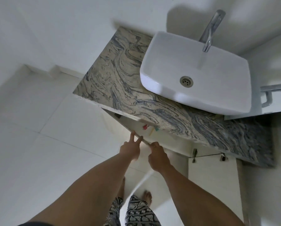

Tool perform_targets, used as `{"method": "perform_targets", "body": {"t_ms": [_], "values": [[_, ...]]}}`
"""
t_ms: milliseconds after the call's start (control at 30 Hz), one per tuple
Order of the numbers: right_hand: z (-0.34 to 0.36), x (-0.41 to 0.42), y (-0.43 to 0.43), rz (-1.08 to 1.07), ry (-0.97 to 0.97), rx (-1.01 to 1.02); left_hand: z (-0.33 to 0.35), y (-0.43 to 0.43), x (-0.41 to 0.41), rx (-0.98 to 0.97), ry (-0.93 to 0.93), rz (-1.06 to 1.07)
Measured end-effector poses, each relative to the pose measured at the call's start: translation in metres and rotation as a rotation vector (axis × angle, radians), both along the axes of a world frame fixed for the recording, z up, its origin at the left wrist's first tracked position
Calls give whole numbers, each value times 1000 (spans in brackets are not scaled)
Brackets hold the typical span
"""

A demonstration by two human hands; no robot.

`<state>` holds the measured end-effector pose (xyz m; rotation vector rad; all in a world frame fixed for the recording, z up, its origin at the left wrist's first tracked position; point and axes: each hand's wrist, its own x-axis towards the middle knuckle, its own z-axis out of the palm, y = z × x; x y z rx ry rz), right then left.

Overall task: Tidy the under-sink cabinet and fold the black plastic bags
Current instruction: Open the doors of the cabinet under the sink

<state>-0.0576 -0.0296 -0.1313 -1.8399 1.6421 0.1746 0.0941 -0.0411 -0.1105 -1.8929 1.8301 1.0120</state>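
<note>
I look straight down at a marbled countertop [120, 88] with a white basin [196, 75] on it. Below its front edge, the left cabinet door [131, 126] stands swung out, white, seen from its top edge. My left hand [131, 148] rests on that top edge with two fingers spread over it. My right hand [157, 154] is closed around the same edge, just to the right. Inside the gap I see a small red item [145, 126] and a teal and yellow item [154, 130]. No black bags are in sight.
The right cabinet door [213, 180] also hangs open, its hinges [194, 154] showing. A chrome tap [211, 30] rises behind the basin. A grey fitting [271, 93] sits on the right wall. White floor tiles [46, 144] spread left; my bare feet [147, 197] stand below.
</note>
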Motion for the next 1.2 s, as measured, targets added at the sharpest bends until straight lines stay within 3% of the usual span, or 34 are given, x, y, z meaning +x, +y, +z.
{"method": "perform_targets", "body": {"t_ms": [167, 367, 733, 967, 1200], "values": [[0, 4, 10, 203, -101, 19, -1, 45, 7, -98, -65, 81], [1, 37, -10, 281, -137, 10, 0, 85, 22, -80, -105, 185], [5, 183, -9, 793, 0, 29, 2, 144, 103, -61, -61, 338], [9, 248, 1, 746, 139, 83, -1, 157, 181, -13, -22, 408], [12, 304, 0, 681, 139, 135, -9, 151, 248, -64, -146, 376]]}}
